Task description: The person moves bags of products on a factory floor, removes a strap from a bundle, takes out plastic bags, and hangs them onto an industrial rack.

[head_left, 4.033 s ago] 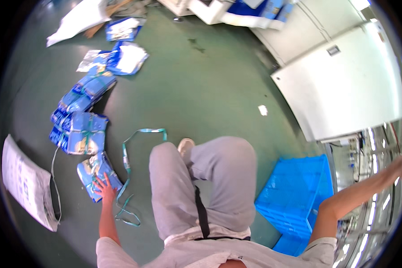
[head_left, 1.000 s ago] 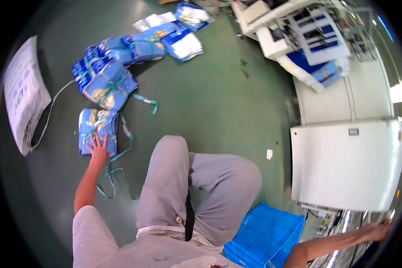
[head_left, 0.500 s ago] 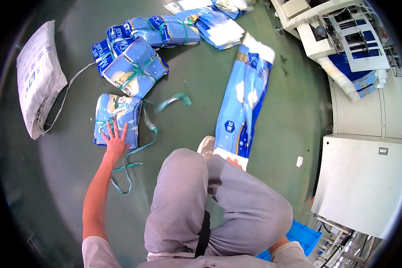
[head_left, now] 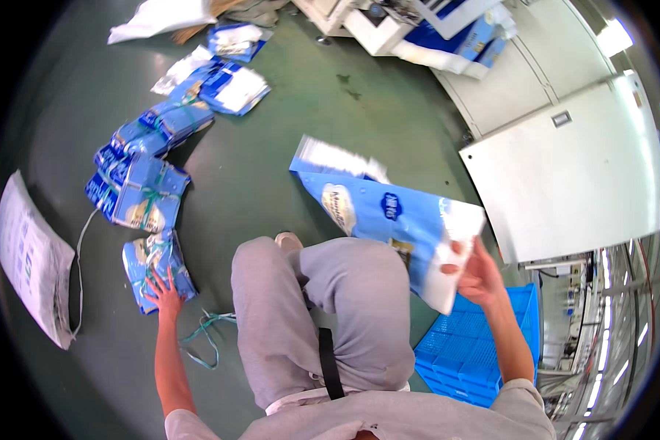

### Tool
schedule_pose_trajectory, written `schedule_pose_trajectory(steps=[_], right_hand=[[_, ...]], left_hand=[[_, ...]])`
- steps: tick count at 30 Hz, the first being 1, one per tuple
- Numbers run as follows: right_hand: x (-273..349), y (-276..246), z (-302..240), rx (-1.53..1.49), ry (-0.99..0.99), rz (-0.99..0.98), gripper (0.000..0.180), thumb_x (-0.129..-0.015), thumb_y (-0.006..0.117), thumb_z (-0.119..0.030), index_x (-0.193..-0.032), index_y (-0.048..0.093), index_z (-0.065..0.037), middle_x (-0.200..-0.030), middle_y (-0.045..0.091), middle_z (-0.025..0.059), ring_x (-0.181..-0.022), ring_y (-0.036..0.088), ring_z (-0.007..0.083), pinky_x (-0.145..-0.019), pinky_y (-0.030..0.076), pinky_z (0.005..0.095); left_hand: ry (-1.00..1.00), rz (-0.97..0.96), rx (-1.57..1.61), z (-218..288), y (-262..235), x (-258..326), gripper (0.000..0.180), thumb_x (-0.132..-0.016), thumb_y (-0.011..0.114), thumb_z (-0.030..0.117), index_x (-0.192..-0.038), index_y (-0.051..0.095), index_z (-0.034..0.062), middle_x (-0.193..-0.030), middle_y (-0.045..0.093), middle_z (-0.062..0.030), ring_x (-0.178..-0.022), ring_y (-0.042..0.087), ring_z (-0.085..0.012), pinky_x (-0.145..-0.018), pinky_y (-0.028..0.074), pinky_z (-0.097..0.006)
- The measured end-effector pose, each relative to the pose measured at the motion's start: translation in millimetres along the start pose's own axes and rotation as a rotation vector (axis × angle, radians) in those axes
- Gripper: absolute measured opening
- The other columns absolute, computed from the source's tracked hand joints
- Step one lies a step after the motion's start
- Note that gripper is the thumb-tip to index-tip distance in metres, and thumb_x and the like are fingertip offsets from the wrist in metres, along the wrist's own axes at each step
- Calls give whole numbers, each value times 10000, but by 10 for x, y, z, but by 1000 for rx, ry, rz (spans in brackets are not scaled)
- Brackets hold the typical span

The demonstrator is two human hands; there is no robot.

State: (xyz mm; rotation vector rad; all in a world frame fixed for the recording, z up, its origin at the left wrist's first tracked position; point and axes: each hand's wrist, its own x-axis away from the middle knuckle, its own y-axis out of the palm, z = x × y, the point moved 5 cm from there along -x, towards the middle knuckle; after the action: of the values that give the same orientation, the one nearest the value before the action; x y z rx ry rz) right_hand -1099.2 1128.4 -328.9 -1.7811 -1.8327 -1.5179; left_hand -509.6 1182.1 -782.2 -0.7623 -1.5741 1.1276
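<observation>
Two hands, two jobs: my right hand (head_left: pixel 475 275) is closed on the white end of a long blue-and-white flat bag (head_left: pixel 389 220), thumb on top and fingers beneath, and it carries that bag in the air over my right knee; my left hand (head_left: pixel 163 287) lies open, fingers spread, flat on a tied bundle of blue bags (head_left: pixel 154 265) on the green floor (head_left: pixel 286 139), gripping nothing. The flat bag's long axis runs from my right hand up and leftward across the view, so its far end points away from me toward the middle of the floor, with the printed face turned up; that far end is blurred. Half a second ago the same bag lay stretched out on the floor ahead of my knees and my right hand was out of view; now it is lifted and swung to my right. My left hand was on the same bundle then. A row of more bundles (head_left: pixel 143 191) stretches away up the left; a white sack (head_left: pixel 29 257) lies beside them; a blue crate (head_left: pixel 477 352) sits under my right forearm.
</observation>
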Motion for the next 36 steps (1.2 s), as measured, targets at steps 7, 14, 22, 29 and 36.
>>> schedule_pose_trajectory(steps=[7, 14, 22, 29, 36], right_hand=[[1619, 909, -408, -97, -754, -328, 635, -899, 450, -552, -1287, 355, -59, -973, 493, 124, -740, 446, 156, -653, 403, 322], [1443, 1259, -936, -315, -784, -514, 608, -896, 549, -355, -1290, 306, 39, -1231, 402, 181, -559, 421, 115, -489, 411, 222], [583, 743, -1578, -259, -875, -381, 506, -896, 555, -327, -1111, 345, 80, -931, 465, 156, -563, 342, 122, -492, 356, 229], [929, 602, -1756, -510, -904, -358, 566, -888, 551, -307, -1168, 311, 123, -685, 398, 57, -441, 348, 114, -425, 354, 215], [1721, 766, -1700, -557, -998, -642, 778, -902, 544, -257, -1363, 44, 121, -627, 378, 33, -473, 362, 114, -436, 350, 218]], left_hand=[[17, -65, -1, 54, 106, -73, 1202, -635, 784, 433, -1473, -59, 254, -1500, -119, -231, -1350, -61, -510, -920, 225, -757], [4, -33, -61, -150, 97, -88, 1218, -634, 775, 467, -1470, -79, 229, -1492, -125, -250, -1345, -37, -525, -909, 260, -747], [-4, -99, -41, 34, 68, -73, 1231, -646, 768, 475, -1464, -112, 211, -1486, -140, -261, -1338, -69, -533, -919, 226, -752], [-7, -96, 13, 54, -10, -75, 1249, -628, 778, 479, -1466, -107, 203, -1486, -149, -258, -1337, -95, -528, -933, 183, -761], [-20, -141, -12, -90, 7, -40, 1221, -659, 758, 474, -1461, -121, 203, -1478, -178, -259, -1331, -94, -539, -938, 185, -757]])
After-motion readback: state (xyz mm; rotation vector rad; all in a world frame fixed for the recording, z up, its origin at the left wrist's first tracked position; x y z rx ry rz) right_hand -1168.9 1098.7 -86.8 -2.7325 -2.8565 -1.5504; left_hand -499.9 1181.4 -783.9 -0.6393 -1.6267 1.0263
